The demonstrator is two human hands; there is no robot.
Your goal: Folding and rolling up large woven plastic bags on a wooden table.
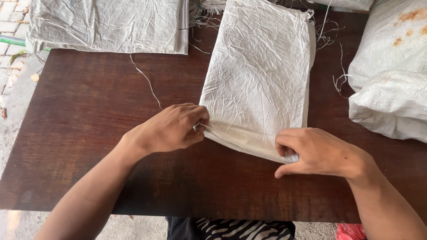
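On the dark table (89,133), you are gripping the near edge of a white sack (260,75) with both hands.

Your left hand (171,129) is closing its fingers tight on the sack's near left corner, pinching the woven cloth between thumb and curled fingers so that it is bunching there. Your right hand (313,151) is pressing on the near right corner, fingers bent over the edge and thumb lying on the wood beneath, holding a fold of the cloth. The sack is lying flat and crumpled in the middle of the table, running away from you. Another flat sack (106,24) is lying at the far left edge, and a stuffed bag (391,84) with orange stains is sitting at the right, loose threads (149,82) trailing between them.
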